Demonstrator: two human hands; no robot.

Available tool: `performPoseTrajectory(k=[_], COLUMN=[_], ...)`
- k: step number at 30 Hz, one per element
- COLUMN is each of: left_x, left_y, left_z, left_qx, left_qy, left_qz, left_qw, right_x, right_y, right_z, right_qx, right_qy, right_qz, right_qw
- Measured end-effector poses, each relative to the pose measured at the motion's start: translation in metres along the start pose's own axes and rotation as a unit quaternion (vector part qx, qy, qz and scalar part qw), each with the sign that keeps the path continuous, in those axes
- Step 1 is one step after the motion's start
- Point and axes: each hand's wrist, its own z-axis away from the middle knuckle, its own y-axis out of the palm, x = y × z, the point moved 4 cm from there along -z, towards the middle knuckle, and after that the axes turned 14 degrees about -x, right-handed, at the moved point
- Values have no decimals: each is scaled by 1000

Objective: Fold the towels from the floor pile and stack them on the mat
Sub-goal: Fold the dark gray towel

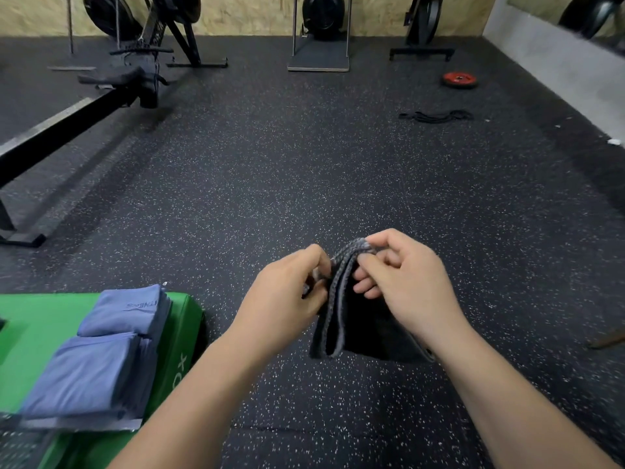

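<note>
Here, left hand [284, 292] and right hand [402, 286] pinch a grey towel's [358, 326] edge; matching corners should square the fold.

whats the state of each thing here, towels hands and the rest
grey towel, folded over, held up above the floor
left hand, pinching the towel's edge
right hand, pinching its top fold
blue towels, folded, in two stacks on the green mat
red weight plate, flat on the floor
black band, loose on the floor
</note>
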Motion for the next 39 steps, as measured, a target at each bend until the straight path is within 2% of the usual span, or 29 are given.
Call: performPoseTrajectory(k=[6,11,19,23,27,30,34,37,39], left_x=[-11,-5,7,23,30,30,29,28,29], left_y=[10,18,-2,-12,-27,-33,-43,-50,-51], left_z=[5,6,-7,-13,-19,-21,-23,-24,-23], left_qx=[4,32,-7,-8,-14,-18,-77,-123,-126], left_qy=[42,69,39,32,10,30,43,-20,-68], left_qz=[5,-61,-80,-56,38,46,60,101,142], left_qw=[999,995,996,998,999,998,994,987,979], right_x=[2,7,7,7,8,8,9,8,9], right_y=[-5,-7,-20,-24,-30,-32,-31,-32,-32], right_z=[2,1,-5,-8,-13,-13,-14,-15,-14], right_qx=[1,5,-54,-70,-89,-89,-93,-100,-88], right_qy=[-24,-48,-57,-53,-44,-45,-51,-63,-76], right_qz=[24,38,55,61,54,58,69,72,81], right_qw=[999,998,995,994,994,993,992,990,990])
